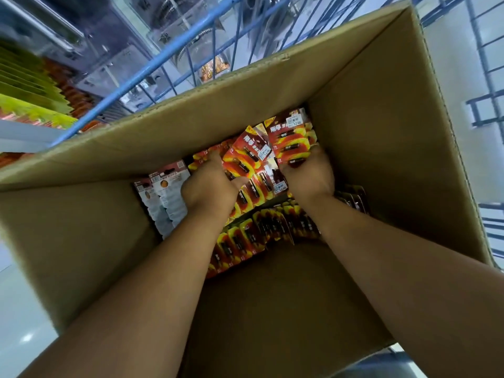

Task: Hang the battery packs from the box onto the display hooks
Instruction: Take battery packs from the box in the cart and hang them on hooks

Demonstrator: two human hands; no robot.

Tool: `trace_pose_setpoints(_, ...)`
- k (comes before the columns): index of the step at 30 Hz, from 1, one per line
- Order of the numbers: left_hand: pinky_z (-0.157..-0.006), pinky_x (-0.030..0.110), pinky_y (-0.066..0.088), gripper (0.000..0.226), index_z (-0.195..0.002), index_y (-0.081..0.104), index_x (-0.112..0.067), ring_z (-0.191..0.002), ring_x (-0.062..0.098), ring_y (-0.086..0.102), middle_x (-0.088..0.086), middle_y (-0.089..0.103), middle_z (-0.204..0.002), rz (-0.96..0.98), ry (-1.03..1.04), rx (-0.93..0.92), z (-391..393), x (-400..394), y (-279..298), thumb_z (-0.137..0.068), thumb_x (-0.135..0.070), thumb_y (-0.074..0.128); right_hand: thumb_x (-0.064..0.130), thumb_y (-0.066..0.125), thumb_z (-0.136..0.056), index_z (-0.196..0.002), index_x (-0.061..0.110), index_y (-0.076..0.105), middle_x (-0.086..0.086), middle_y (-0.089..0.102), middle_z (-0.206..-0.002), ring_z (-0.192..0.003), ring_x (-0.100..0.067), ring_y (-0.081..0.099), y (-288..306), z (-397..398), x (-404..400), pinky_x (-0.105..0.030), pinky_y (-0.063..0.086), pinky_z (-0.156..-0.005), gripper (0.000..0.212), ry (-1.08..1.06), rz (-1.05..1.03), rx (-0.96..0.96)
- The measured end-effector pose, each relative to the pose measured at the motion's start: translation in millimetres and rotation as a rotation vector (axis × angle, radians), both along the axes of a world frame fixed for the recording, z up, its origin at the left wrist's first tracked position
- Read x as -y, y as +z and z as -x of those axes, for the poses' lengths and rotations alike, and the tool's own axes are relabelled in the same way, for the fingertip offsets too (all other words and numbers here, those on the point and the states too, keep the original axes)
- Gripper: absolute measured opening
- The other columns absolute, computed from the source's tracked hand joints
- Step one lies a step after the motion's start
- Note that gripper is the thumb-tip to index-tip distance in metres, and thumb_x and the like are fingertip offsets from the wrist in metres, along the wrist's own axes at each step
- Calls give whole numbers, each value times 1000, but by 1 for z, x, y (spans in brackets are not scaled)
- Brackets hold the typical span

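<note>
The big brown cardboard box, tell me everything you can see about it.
The big brown cardboard box is plain corrugated card, open at the top, with deep bare walls. It sits inside a blue wire cart. Red and yellow battery packs lie piled at its bottom, with a few white-backed packs at the left. Both arms reach in: the left hand and right hand grip packs.

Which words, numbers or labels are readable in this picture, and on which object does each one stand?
"12.00": white price sticker on the top battery pack in the right hand.
"12.00": price sticker on a lower pack, beside that hand.
Sticker on the pack by the left hand: price blurred, unreadable.
Large brand characters on the red packs: not Latin, too blurred to transcribe.
White-backed packs: print too small.
Cardboard box: no text.
</note>
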State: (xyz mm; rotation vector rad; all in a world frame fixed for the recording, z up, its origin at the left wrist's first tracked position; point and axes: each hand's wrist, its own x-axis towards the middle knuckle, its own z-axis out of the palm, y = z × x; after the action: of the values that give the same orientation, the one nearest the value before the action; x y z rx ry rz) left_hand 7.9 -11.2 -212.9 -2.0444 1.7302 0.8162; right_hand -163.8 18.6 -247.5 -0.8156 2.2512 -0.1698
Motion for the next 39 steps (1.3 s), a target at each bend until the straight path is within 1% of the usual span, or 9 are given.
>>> trace_pose_setpoints(3,-97,44,54,72,-148,48,-29,-126,32,61,1,60,-143,-175,310,-272,-10,0,5,-87,-56,77,32,77,-93,-117,14,67,-5,72,-116,-107,-25,69,5,5,5,-37,58,-91,32,-105,19,247)
trace_pose_setpoints(5,-95,48,57,71,-147,48,-34,-118,28,65,-3,62,-138,-246,515,-481,-13,-4,14,-86,-51,79,30,76,-93,-116,17,69,-2,73,-113,-103,-23,70,12,11,9,-41,59,-94,28,-141,19,342)
trace_pose_setpoints(9,-84,34,55,43,-136,56,-31,-101,15,67,-11,66,-113,-210,565,-628,-16,-16,53,-96,-35,73,26,70,-98,-117,25,72,2,75,-112,-105,-23,72,53,21,10,-45,59,-96,19,-187,67,451)
trace_pose_setpoints(12,-92,44,60,27,-119,61,-34,-98,18,74,-8,74,-111,-226,653,-716,-24,-25,96,-96,-32,75,23,71,-99,-118,24,73,0,78,-108,-101,-25,76,103,23,3,-38,61,-84,20,-248,101,596)
trace_pose_setpoints(16,-87,46,62,34,-124,65,-29,-93,20,78,-4,80,-107,-173,718,-915,-48,-38,165,-92,-31,78,24,77,-94,-119,24,72,-3,80,-108,-101,-27,78,180,10,-11,-52,59,-94,26,-278,160,760)
trace_pose_setpoints(21,-83,47,63,28,-121,69,-24,-93,28,79,5,81,-104,-10,891,-1173,-88,-51,251,-96,-35,70,32,72,-98,-126,21,69,-9,79,-114,-104,-33,76,279,-29,-32,-57,58,-96,30,-252,296,907)
trace_pose_setpoints(25,-67,38,61,25,-121,70,-21,-85,26,79,5,81,-99,132,803,-1286,-129,-54,316,-100,-34,65,30,68,-100,-127,15,69,-16,77,-117,-106,-37,75,354,-71,-44,-53,61,-92,31,-211,429,948)
trace_pose_setpoints(31,-52,41,59,13,-114,69,-19,-64,25,72,6,75,-84,317,713,-1421,-181,-72,413,-104,-23,61,27,66,-102,-128,14,68,-19,76,-117,-103,-39,75,446,-131,-43,-49,64,-82,30,-98,559,988)
trace_pose_setpoints(39,-79,56,63,19,-116,70,-26,-88,33,78,10,80,-102,722,784,-1351,-219,-128,505,-100,-35,64,28,64,-103,-114,19,75,-9,80,-105,-94,-31,78,544,-168,-56,-44,61,-76,18,152,639,1060)
